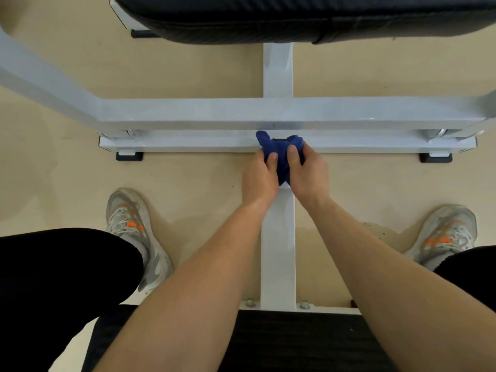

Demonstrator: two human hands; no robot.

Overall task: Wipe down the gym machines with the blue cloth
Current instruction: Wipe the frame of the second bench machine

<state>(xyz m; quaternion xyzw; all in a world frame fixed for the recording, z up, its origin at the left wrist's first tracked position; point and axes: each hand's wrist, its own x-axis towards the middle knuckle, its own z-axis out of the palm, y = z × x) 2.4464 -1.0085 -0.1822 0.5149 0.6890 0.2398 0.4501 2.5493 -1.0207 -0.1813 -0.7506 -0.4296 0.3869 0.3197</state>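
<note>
Both grip the bunched blue cloth (281,150): left hand (259,178), right hand (308,174), thumbs on top, at the joint of centre rail (277,251) and floor crossbar (188,142). Flatten cloth for more contact, then wipe outward.

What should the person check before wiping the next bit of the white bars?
1. Grip on the blue cloth by left hand and right hand: ok.
2. Cloth resting where the centre bar meets the lower crossbar: ok.
3. The left shoe and right shoe are apart from the centre bar: ok.
4. Cloth clean enough: cannot tell.
5. Lower crossbar already wiped: cannot tell.
</note>
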